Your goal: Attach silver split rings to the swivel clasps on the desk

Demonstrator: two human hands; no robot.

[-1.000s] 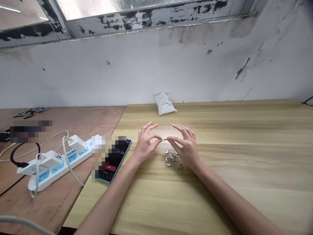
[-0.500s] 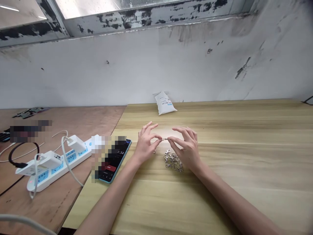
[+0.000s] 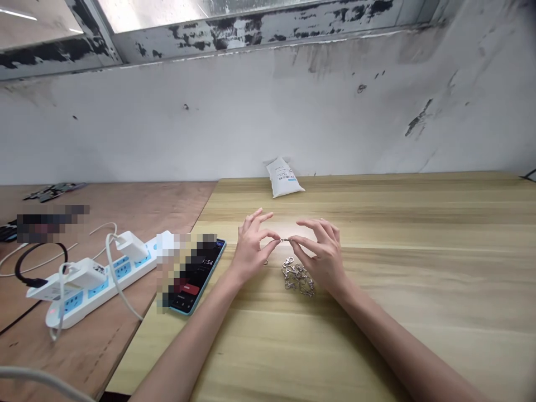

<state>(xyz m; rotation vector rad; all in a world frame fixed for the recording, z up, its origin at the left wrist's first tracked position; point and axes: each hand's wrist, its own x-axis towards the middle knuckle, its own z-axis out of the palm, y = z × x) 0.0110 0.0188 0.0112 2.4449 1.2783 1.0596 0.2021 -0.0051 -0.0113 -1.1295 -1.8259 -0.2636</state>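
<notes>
My left hand [image 3: 250, 245] and my right hand [image 3: 320, 254] meet over the light wooden table [image 3: 377, 312], both pinching one small metal clasp [image 3: 284, 240] between thumb and forefinger, the other fingers spread. Just below, on the table, lies a small heap of metal lobster clasps and rings [image 3: 297, 277], close to my right palm. A single small ring [image 3: 266, 261] lies by my left hand.
A dark phone [image 3: 193, 276] with a lit screen lies at the table's left edge. A white power strip [image 3: 96, 276] with plugs and cables sits on the brown bench to the left. A small white packet [image 3: 285, 177] stands by the wall.
Hands stay pinched on the clasp with only slight finger shifts. The view has drifted a little.
</notes>
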